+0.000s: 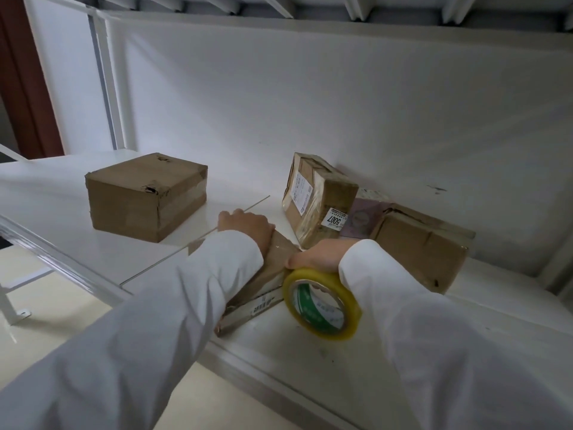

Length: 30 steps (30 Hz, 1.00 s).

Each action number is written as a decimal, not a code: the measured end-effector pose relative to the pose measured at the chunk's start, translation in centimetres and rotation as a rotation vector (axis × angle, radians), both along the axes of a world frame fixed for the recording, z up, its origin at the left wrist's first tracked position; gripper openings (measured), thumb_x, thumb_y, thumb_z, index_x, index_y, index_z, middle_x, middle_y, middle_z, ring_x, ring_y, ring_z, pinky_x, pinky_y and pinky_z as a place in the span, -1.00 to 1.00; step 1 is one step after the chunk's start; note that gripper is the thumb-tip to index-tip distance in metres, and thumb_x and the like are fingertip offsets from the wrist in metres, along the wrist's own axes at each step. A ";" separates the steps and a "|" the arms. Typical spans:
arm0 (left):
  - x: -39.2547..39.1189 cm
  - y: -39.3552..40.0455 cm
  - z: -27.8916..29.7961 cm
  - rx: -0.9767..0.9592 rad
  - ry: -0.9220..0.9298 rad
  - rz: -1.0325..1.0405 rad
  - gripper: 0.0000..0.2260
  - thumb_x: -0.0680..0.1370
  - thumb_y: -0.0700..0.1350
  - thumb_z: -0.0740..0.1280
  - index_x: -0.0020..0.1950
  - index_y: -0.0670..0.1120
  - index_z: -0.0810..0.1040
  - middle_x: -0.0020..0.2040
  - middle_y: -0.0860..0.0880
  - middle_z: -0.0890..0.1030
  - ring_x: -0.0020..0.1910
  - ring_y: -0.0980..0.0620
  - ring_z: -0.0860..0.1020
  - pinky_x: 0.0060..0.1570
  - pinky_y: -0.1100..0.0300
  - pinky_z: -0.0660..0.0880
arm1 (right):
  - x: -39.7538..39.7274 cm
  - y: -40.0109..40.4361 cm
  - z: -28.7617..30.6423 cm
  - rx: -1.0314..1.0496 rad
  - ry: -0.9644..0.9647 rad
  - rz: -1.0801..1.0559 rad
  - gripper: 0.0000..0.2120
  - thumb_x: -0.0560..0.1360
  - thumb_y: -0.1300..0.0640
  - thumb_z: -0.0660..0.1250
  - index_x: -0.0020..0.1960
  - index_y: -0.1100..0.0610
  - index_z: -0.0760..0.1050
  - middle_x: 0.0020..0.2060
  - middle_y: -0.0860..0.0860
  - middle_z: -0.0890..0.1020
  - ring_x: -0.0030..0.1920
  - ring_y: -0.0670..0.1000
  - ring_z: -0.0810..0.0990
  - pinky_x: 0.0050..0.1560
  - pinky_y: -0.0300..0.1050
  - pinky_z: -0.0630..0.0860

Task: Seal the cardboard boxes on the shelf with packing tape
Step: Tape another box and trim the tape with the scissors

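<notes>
Flat brown cardboard box (273,268), long axis running from the white shelf's (403,352) front edge back toward the wall, lies under both hands. Left hand (245,226) presses its far end, fingers curled down. Right hand (319,256) grips the yellow tape roll (322,302) beside its right edge. Taped, labelled parcels (319,197) crowd just behind; a square brown box (145,197) sits apart at left.

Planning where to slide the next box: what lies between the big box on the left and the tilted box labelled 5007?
In the head view, only bare white shelf with a thin seam separates the big box from the labelled box.
</notes>
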State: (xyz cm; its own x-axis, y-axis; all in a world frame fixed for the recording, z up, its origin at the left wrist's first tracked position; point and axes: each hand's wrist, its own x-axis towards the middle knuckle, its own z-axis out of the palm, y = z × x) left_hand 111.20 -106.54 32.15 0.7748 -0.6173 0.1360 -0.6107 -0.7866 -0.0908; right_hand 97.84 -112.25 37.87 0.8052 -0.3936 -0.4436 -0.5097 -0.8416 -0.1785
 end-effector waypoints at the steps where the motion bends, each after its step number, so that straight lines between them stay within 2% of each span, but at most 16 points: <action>1: -0.6 0.0 -0.2 0.036 -0.054 -0.037 -0.63 0.65 0.02 -0.04 0.37 -0.03 0.36 0.36 -0.07 0.41 0.36 -0.10 0.32 0.27 -0.06 0.23 | 0.1 -0.2 -0.2 0.004 -0.003 0.007 -0.57 0.64 -0.02 0.06 0.42 0.18 0.28 0.35 0.14 0.42 0.33 0.12 0.39 0.21 -0.16 0.33; 3: -1.8 -0.1 -0.8 0.070 -0.032 -0.127 -0.55 0.64 0.10 -0.06 0.51 -0.01 0.15 0.51 -0.06 0.19 0.49 -0.10 0.12 0.39 -0.18 0.05 | 0.6 -0.8 -0.8 0.005 -0.042 -0.021 -0.49 0.60 -0.15 0.10 0.42 0.14 0.28 0.34 0.11 0.43 0.30 0.12 0.42 0.25 -0.11 0.33; 5: -2.6 0.2 -1.2 0.072 0.075 -0.170 -0.47 0.63 0.18 -0.10 0.56 0.00 -0.05 0.57 -0.03 -0.03 0.53 -0.09 -0.03 0.43 -0.22 -0.05 | 1.0 -1.3 -1.2 0.001 -0.039 -0.059 -0.43 0.55 -0.22 0.13 0.43 0.10 0.27 0.34 0.09 0.43 0.30 0.11 0.42 0.28 -0.07 0.32; 8: -1.9 0.5 -1.0 0.054 0.171 -0.169 -0.36 0.59 0.28 -0.11 0.56 -0.02 -0.17 0.57 0.01 -0.15 0.54 -0.05 -0.12 0.45 -0.20 -0.10 | 0.9 -1.8 -1.2 0.046 -0.040 -0.111 -0.35 0.49 -0.28 0.19 0.45 0.06 0.24 0.35 0.07 0.42 0.30 0.12 0.42 0.30 -0.05 0.33; 10: -1.2 0.6 -0.6 0.080 0.245 -0.136 -0.23 0.53 0.37 -0.02 0.55 -0.04 -0.20 0.56 0.01 -0.19 0.54 -0.07 -0.11 0.45 -0.21 -0.06 | 0.7 -2.0 -1.0 0.099 -0.055 -0.178 -0.32 0.45 -0.30 0.24 0.44 0.04 0.24 0.33 0.06 0.44 0.21 0.11 0.46 0.25 -0.05 0.37; 12: -0.6 0.4 0.3 0.004 0.367 -0.074 -0.08 0.44 0.42 0.16 0.56 -0.07 -0.15 0.57 -0.03 -0.11 0.52 -0.15 0.03 0.43 -0.14 0.08 | 0.5 -1.9 -1.0 0.140 -0.055 -0.224 -0.30 0.43 -0.30 0.28 0.43 0.05 0.26 0.28 0.06 0.47 0.13 0.10 0.47 0.19 -0.05 0.41; 13: -0.5 0.5 0.9 -0.031 0.430 -0.055 -0.08 0.42 0.39 0.23 0.56 -0.08 -0.06 0.56 -0.07 0.01 0.49 -0.16 0.12 0.41 -0.05 0.15 | 0.5 -1.9 -1.1 0.145 -0.053 -0.226 -0.30 0.43 -0.30 0.28 0.43 0.05 0.26 0.25 0.07 0.48 0.11 0.09 0.47 0.18 -0.06 0.41; 15: 0.4 0.5 2.0 -0.064 0.540 -0.011 -0.20 0.43 0.33 0.28 0.49 -0.14 0.20 0.46 -0.14 0.27 0.41 -0.12 0.29 0.31 0.09 0.23 | 0.7 -1.9 -1.1 0.152 -0.065 -0.233 -0.32 0.44 -0.28 0.28 0.42 0.06 0.26 0.20 0.07 0.48 0.12 0.09 0.47 0.16 -0.07 0.41; 18: 2.7 0.6 1.5 -0.147 0.593 0.069 -0.30 0.43 0.34 0.28 0.31 -0.19 0.45 0.31 -0.15 0.47 0.27 -0.11 0.43 0.18 0.13 0.31 | 1.0 -1.9 -1.4 0.164 -0.093 -0.253 -0.30 0.43 -0.28 0.30 0.43 0.06 0.26 0.28 0.08 0.47 0.24 0.14 0.47 0.23 -0.02 0.42; 20: 3.6 0.6 0.5 -0.246 0.571 0.140 -0.34 0.44 0.34 0.26 0.21 -0.21 0.53 0.20 -0.17 0.55 0.18 -0.12 0.50 0.08 0.14 0.35 | 1.1 -2.0 -1.5 0.152 -0.086 -0.252 -0.28 0.43 -0.29 0.29 0.44 0.07 0.26 0.31 0.08 0.45 0.27 0.15 0.45 0.24 -0.02 0.40; 23: 4.3 0.3 -0.2 -0.303 0.530 0.176 -0.41 0.55 0.27 0.14 0.17 -0.25 0.53 0.17 -0.20 0.56 0.15 -0.16 0.51 0.10 0.11 0.37 | 1.2 -2.1 -1.6 0.164 -0.089 -0.264 -0.27 0.42 -0.30 0.29 0.45 0.07 0.25 0.32 0.08 0.45 0.27 0.16 0.45 0.24 -0.01 0.41; 25: 4.4 0.2 -0.5 -0.329 0.476 0.174 -0.48 0.59 0.23 0.08 0.06 -0.21 0.53 0.14 -0.20 0.57 0.06 -0.16 0.51 0.09 0.09 0.38 | 1.2 -2.1 -1.6 0.173 -0.096 -0.275 -0.27 0.42 -0.29 0.30 0.44 0.07 0.25 0.31 0.08 0.45 0.26 0.16 0.46 0.24 0.01 0.42; 27: 3.7 0.2 -0.7 -0.305 0.355 0.150 -0.57 0.60 0.19 0.07 -0.07 -0.14 0.50 0.05 -0.15 0.59 -0.08 -0.12 0.49 0.01 0.10 0.39 | 1.2 -2.1 -1.7 0.176 -0.092 -0.272 -0.30 0.43 -0.28 0.29 0.44 0.07 0.26 0.30 0.09 0.46 0.26 0.16 0.47 0.23 -0.01 0.42; 28: 3.2 0.2 -0.7 -0.272 0.268 0.124 -0.60 0.61 0.16 0.07 -0.06 -0.12 0.52 0.03 -0.11 0.59 -0.10 -0.10 0.49 -0.03 0.11 0.36 | 1.2 -2.0 -1.6 0.178 -0.092 -0.270 -0.30 0.44 -0.27 0.29 0.43 0.08 0.26 0.29 0.09 0.46 0.25 0.15 0.47 0.22 -0.02 0.43; 30: 2.1 0.3 -0.6 -0.196 0.066 0.058 -0.64 0.62 0.10 0.03 0.07 -0.03 0.56 0.07 -0.06 0.59 0.01 -0.07 0.51 0.03 0.07 0.30 | 1.2 -2.0 -1.5 0.174 -0.095 -0.266 -0.31 0.44 -0.27 0.30 0.43 0.08 0.27 0.29 0.09 0.47 0.25 0.15 0.47 0.22 -0.02 0.43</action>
State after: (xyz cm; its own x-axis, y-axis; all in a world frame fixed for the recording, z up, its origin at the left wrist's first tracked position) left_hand 113.33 -106.25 31.57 0.8193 -0.5385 0.1967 -0.5638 -0.8191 0.1061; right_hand 99.03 -114.28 36.34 0.7252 -0.5205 -0.4508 -0.6819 -0.6337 -0.3653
